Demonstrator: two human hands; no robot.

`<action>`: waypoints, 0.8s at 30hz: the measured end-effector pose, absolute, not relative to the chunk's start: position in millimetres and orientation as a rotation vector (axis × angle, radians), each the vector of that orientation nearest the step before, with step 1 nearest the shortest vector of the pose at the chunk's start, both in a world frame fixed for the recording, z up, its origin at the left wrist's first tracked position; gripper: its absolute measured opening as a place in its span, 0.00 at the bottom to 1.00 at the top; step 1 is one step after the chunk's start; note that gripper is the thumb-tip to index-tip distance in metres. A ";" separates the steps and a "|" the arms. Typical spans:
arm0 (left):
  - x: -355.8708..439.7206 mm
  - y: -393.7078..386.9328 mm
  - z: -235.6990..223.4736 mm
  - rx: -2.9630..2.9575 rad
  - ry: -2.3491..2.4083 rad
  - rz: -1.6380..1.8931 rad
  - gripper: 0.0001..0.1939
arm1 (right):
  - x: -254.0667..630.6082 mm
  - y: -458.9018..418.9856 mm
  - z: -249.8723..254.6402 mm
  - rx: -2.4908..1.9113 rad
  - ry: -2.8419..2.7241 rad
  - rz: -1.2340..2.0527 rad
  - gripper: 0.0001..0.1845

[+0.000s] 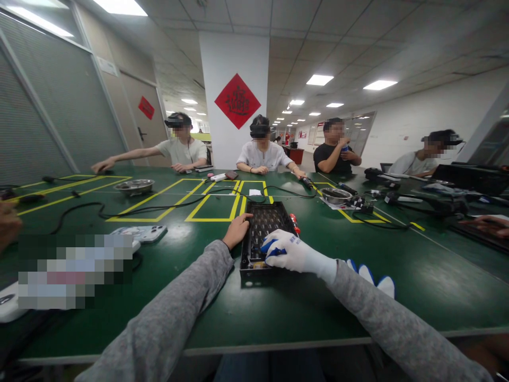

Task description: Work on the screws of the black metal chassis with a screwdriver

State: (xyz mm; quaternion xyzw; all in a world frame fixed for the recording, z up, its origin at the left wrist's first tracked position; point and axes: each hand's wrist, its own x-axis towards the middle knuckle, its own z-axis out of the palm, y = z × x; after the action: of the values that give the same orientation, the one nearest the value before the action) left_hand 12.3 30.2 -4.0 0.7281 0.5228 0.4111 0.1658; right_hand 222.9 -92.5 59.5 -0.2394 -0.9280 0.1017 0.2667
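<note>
A black perforated device chassis lies flat on the green table in front of me. My bare left hand rests on the chassis's left edge, fingers curled over it. My right hand, in a white glove with blue fingertips, lies on the chassis's near right part, fingers bent down onto it; whether they hold anything is hidden. A red-handled tool sticks out at the chassis's right edge. A second white-and-blue glove lies on the table beside my right forearm.
Several people sit along the far side of the table. Metal bowls, black cables, phones and tools lie on the yellow-taped table. Another person's hand reaches in at the right edge.
</note>
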 end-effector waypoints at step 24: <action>12.4 29.7 -4.1 2.067 1.491 1.145 0.22 | 224.1 -89.7 56.5 -0.600 -2.503 0.295 0.06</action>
State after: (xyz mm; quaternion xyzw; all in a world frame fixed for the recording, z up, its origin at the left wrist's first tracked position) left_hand 12.4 29.7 -4.1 0.7287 0.5256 0.4037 0.1726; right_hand 224.1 -89.7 56.5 -0.2230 -0.9297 0.1095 0.2719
